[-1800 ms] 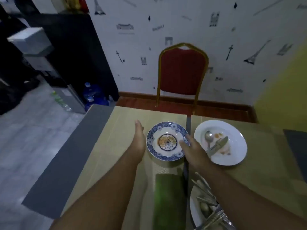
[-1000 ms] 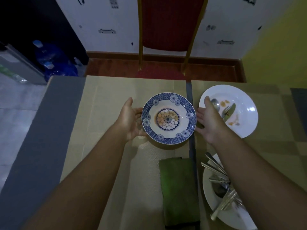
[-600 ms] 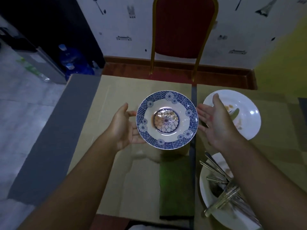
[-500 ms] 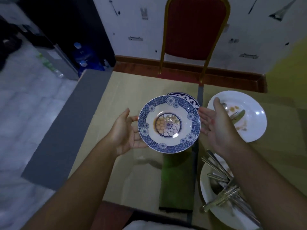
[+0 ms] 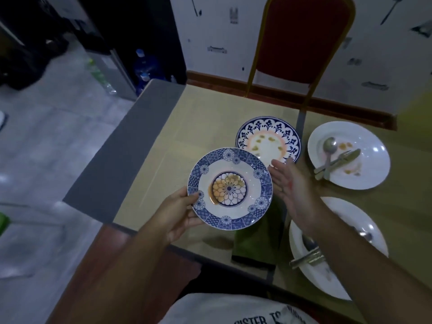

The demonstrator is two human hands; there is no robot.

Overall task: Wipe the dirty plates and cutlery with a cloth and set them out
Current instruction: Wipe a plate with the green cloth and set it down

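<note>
My left hand (image 5: 174,215) grips the rim of a blue-and-white patterned plate (image 5: 230,188) with brown stains in its middle, lifted above the table. My right hand (image 5: 291,185) is flat and open just right of the plate's rim, apart from it. A second blue-rimmed plate (image 5: 268,141) with orange smears lies on the table behind. A folded green cloth (image 5: 257,239) lies below the lifted plate. A white plate (image 5: 369,150) at the right holds a spoon, fork and knife (image 5: 334,160). A nearer white plate (image 5: 350,230) holds several pieces of cutlery (image 5: 308,257), partly hidden by my right arm.
Beige placemats (image 5: 187,136) cover the table, with a grey strip (image 5: 112,155) along the left edge. A red chair (image 5: 301,38) stands at the far side against the wall. Blue water bottles (image 5: 145,66) stand on the floor at the left.
The patterned plate was lifted off the second plate and brought toward me and leftward. My left hand now holds it alone; my right hand has come off its rim.
</note>
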